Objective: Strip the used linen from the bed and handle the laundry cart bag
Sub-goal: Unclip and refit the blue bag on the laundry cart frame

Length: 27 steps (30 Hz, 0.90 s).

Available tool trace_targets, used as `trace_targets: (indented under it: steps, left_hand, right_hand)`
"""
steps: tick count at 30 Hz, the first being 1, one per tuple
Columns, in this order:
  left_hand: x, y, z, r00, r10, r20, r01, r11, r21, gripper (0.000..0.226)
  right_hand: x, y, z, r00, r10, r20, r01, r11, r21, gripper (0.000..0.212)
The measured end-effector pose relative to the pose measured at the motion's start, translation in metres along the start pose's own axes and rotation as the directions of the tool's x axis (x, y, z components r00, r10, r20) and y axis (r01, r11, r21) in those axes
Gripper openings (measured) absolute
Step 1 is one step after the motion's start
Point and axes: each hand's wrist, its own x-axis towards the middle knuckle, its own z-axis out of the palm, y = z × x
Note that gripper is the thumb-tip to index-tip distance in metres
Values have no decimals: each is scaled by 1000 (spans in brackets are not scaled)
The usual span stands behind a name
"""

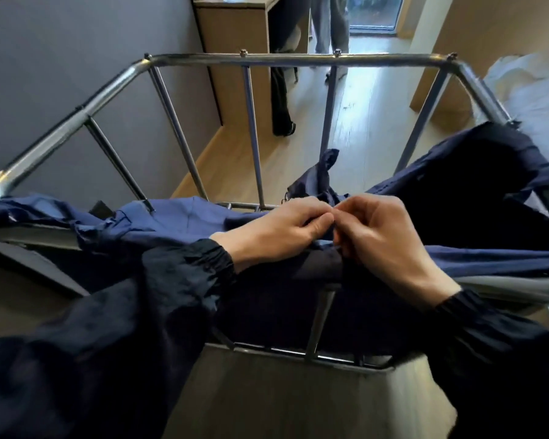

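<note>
Hanging over the rails of the metal cart frame (298, 60), the navy laundry cart bag (178, 217) is judged to be a thin, soft cloth, light and limp. It has no stiffness of its own and sags wherever it is not supported. It is best taken at its hem or at the narrow tie strip (325, 175), because a grip on the loose middle only gathers cloth. The bag is draped along the near side of the frame and up to the right side, where its dark mouth is open. The left hand (276, 232) and the right hand (384, 232) are brought together above the near side, knuckles up, with both wrists bent a little inward. The fingers (317, 221) of both hands are curled, and the lower end of the tie strip is pinched between them. Whether a knot is being made or undone cannot be told. Both forearms are covered by dark sleeves (184, 280). White linen (520, 77) is seen on the bed (539, 109) at far right, apart from the bag.
</note>
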Motion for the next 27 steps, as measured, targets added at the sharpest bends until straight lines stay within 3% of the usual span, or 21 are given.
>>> trace_targets:
  steps: [5,9,12,15,19,21,23,25,27]
  left_hand:
    - [-6,-4,1,990,135,-28,-131,984,125,22]
    - [-5,-5,2,988,150,-47,-139,975,175,17]
    - [-8,-4,2,977,195,-86,-164,946,280,19]
    - [-10,-7,2,954,239,-179,-164,920,355,21]
    - [-14,-11,-1,867,266,-421,-108,926,361,29]
    - [-19,-10,-2,780,263,-568,-105,950,296,33]
    - [-24,-7,0,709,259,-656,-114,960,255,32]
    - [-28,-3,3,682,263,-682,-102,958,268,28]
    - [-32,-1,6,673,254,-694,-98,961,257,27]
  right_hand:
    - [-7,4,3,994,-101,-37,101,995,3,26]
    - [-11,7,-1,983,-182,-29,183,982,51,25]
    - [-11,7,1,960,-277,-39,275,961,-32,24]
    - [-7,8,7,933,-353,-71,343,931,-123,28]
    - [-6,10,4,961,-275,-19,275,961,-18,18]
    - [-1,9,-1,970,-219,110,240,938,-249,14]
    - [10,3,0,959,-131,252,246,826,-506,28]
    - [24,-5,9,924,-62,378,285,770,-570,35]
    - [44,-4,24,893,-23,449,360,633,-686,25]
